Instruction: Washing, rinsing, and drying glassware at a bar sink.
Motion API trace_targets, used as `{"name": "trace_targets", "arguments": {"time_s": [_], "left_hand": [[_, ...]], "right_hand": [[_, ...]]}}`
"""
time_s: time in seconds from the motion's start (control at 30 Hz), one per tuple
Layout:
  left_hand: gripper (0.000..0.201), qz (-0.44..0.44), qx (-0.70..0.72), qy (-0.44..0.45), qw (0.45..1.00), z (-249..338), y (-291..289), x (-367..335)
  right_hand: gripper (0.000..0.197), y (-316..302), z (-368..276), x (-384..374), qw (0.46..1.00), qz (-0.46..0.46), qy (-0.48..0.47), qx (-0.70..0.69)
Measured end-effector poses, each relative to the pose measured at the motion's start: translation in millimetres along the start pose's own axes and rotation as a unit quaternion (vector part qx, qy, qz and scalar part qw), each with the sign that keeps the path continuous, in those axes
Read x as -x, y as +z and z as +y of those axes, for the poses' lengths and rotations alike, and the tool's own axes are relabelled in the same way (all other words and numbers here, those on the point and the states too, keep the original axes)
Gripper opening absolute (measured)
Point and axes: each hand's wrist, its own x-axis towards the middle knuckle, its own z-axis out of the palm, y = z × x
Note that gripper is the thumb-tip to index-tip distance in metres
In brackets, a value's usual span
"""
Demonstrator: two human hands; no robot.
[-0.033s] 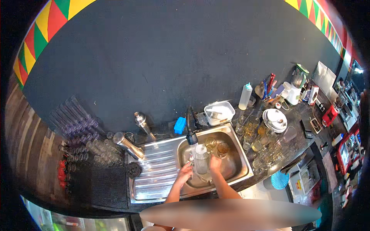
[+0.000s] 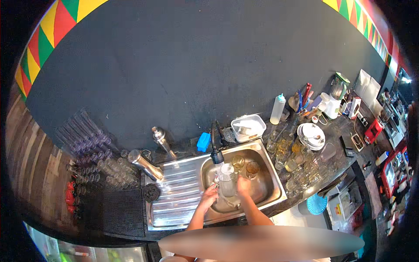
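Note:
A clear glass jar or pitcher point(image 2: 227, 185) stands under the black tap point(image 2: 216, 156) in the steel sink point(image 2: 273, 185). On its left side is my left hand point(image 2: 210, 196), its fingers curled near a small shiny piece at the sink's edge; what they grip is too small to make out. My right hand point(image 2: 243, 187) is closed close by the right side of the jar, and its grip is hidden by the fingers. Behind it in the basin are an amber-tinted glass point(image 2: 252, 169) and a second, yellowish glass point(image 2: 238, 162).
Left of the basin lies a ribbed drainboard point(image 2: 181, 192) with a metal shaker point(image 2: 146, 165) at its edge. Many glasses point(image 2: 104, 166) crowd the far left beside a black mat point(image 2: 125, 209). Used glasses point(image 2: 301, 163) fill the right counter. A blue sponge-like block point(image 2: 204, 142) sits behind.

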Motion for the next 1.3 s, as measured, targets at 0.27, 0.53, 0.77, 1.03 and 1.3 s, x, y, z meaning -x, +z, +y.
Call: {"name": "trace_targets", "arguments": {"time_s": [0.27,0.53,0.77,1.03,1.3], "left_hand": [[0.068,0.035,-0.056,0.013,0.998,-5,8,-4],[0.068,0.068,-0.079,-0.001,0.995,11,21,4],[0.07,0.083,-0.003,0.038,0.996,4,34,-5],[0.04,0.141,0.112,-0.056,0.982,-15,43,-13],[0.044,0.103,0.461,-0.11,0.875,-1,98,-17]], "right_hand": [[0.035,7,12,-9,0.997,-0.058,-0.011,0.058],[0.034,18,8,-7,0.992,-0.116,0.004,0.055],[0.034,11,15,-26,0.99,-0.119,0.032,0.07],[0.018,-16,-5,-7,0.845,-0.419,0.272,-0.191],[0.016,-19,0,-58,0.924,-0.379,-0.035,0.023]]}}
